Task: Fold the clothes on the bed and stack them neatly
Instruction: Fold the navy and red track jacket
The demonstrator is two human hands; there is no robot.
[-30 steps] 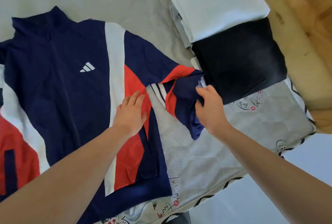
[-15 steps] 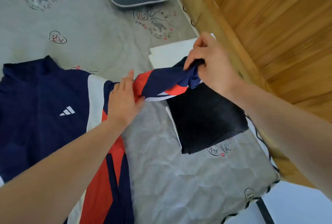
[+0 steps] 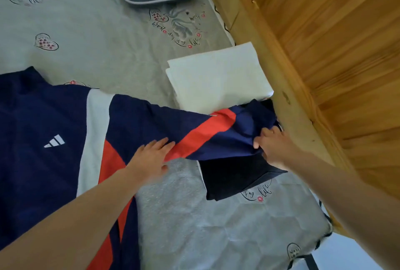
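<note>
Head view: navy/red/white jacket lies flat on bed, sleeve stretched right over black folded garment. R hand pinches cuff; L hand flat, pressing. Vs 0.5 s ago: sleeve lowered, pulled straight.

The jacket lies flat on the bed. The left hand presses its sleeve; the right hand grips the cuff over the black garment, beside the white stack.
</note>
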